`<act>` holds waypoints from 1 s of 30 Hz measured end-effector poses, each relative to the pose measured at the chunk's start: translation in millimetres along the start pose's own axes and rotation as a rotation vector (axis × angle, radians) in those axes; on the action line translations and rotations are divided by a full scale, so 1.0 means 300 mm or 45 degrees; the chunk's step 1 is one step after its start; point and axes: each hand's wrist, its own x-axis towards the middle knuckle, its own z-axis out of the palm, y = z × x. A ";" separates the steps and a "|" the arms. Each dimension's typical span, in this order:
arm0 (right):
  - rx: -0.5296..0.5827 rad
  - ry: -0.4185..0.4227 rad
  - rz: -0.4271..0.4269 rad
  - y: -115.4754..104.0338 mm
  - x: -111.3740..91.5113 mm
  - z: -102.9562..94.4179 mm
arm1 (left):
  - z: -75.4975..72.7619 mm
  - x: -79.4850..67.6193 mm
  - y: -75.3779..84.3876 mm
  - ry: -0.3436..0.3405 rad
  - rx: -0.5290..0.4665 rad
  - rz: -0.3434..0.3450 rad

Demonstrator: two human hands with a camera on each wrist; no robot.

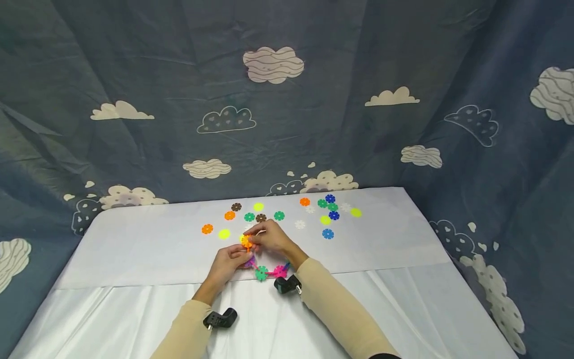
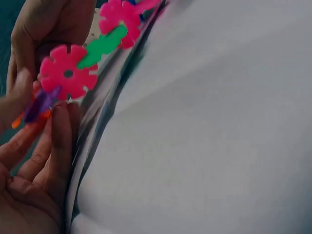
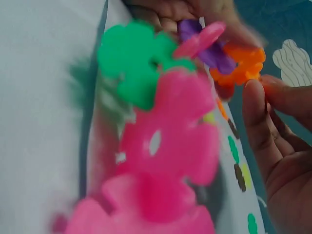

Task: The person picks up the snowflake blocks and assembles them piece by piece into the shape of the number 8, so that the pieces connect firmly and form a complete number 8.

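Observation:
A chain of notched plastic flower discs is strung between and below the hands. My left hand (image 1: 226, 264) pinches the chain's upper left end at a purple disc (image 2: 41, 104). With thumb and finger, my right hand (image 1: 271, 236) grips an orange disc (image 3: 240, 64) that meets the purple one. Further along the chain come a pink disc (image 2: 68, 73), a green disc (image 1: 261, 273), another pink disc (image 1: 280, 271) and a blue piece beside the right wrist. The chain's far part is hidden behind the right forearm.
Loose discs lie scattered on the white cloth (image 1: 148, 249) beyond the hands: orange discs (image 1: 207, 229) and yellow discs (image 1: 224, 234) to the left, blue discs (image 1: 328, 234) and white discs (image 1: 300, 225) to the right. A dark cloud-patterned curtain (image 1: 314, 134) hangs behind and at the sides.

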 end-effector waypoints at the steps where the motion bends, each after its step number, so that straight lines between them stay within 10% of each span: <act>1: -0.012 -0.014 -0.005 0.001 -0.002 -0.001 | -0.004 -0.002 0.001 -0.002 -0.004 -0.003; 9: -0.097 -0.123 -0.053 0.025 -0.003 -0.015 | -0.010 -0.006 0.004 0.087 -0.146 -0.081; 19: -0.418 0.436 0.213 0.080 -0.014 -0.262 | -0.033 -0.026 0.024 0.134 -0.174 -0.138; 30: -0.741 0.394 0.336 0.143 -0.028 -0.325 | -0.016 -0.001 0.019 0.055 -0.139 -0.137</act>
